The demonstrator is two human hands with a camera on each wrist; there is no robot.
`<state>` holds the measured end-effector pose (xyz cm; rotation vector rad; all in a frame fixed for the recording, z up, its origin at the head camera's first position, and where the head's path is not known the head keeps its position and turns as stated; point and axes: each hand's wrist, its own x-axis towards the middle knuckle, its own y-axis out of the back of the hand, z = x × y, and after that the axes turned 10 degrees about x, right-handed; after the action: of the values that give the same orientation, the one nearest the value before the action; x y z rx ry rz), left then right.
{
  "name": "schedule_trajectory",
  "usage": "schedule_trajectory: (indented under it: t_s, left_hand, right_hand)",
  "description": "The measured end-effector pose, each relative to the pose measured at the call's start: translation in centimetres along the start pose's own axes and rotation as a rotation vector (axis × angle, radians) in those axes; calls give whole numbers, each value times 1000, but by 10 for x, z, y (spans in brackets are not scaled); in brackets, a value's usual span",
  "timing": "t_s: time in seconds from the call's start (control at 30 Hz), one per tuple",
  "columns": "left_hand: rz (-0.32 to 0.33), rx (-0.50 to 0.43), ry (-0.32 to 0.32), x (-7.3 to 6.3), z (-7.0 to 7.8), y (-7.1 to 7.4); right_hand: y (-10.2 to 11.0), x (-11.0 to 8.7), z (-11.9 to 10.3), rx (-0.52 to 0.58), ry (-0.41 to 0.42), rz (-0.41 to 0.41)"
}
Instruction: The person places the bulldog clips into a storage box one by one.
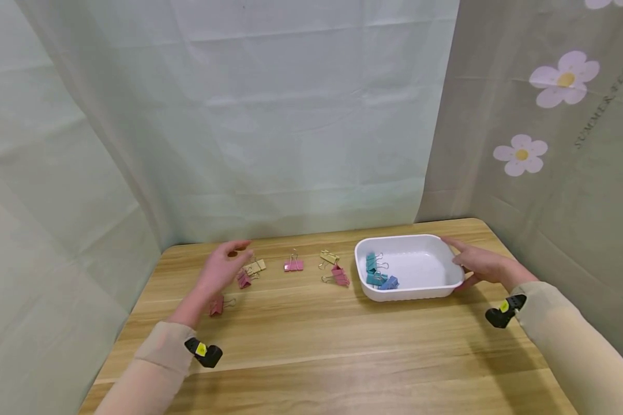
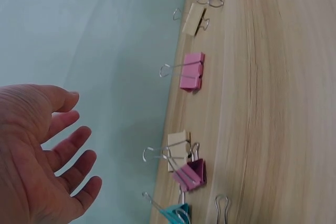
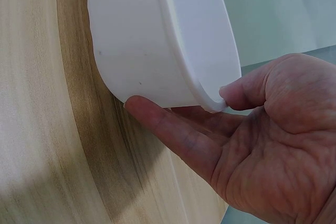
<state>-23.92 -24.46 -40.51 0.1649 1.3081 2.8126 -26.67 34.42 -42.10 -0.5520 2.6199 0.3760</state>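
Observation:
My left hand point(image 1: 221, 268) hovers over the left of the table with relaxed, slightly bent fingers and nothing in them. Close beside it lie a cream binder clip point(image 1: 256, 266) and a dark pink binder clip point(image 1: 244, 279). A red binder clip point(image 1: 216, 305) sits under the wrist. In the left wrist view a teal binder clip point(image 2: 177, 214) shows at the bottom edge. At the right, my right hand point(image 1: 481, 265) grips the end of a white tray point(image 1: 410, 295), thumb at the rim and fingers against the outer wall. Teal clips point(image 1: 376, 279) and a blue clip point(image 1: 389, 283) lie inside at its left end.
Mid-table lie a pink binder clip point(image 1: 293, 266), a yellow binder clip point(image 1: 330, 256) and a deep pink binder clip point(image 1: 340, 275). The wooden table point(image 1: 311, 346) is bordered by a pale curtain point(image 1: 301, 144) behind and a flowered curtain point(image 1: 566, 190) at right.

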Motion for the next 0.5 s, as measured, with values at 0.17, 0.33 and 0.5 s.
schedule_trajectory:
  t_s: [0.17, 0.33, 0.5]
  left_hand:
    - [11, 15, -24, -3, -8, 5]
    - [13, 67, -39, -8, -19, 8]
    - [7, 147, -41, -16, -32, 13]
  right_hand:
    - [0, 0, 0, -10, 1, 2]
    - [0, 0, 0, -6, -4, 8]
    - [1, 0, 0, -3, -4, 7]
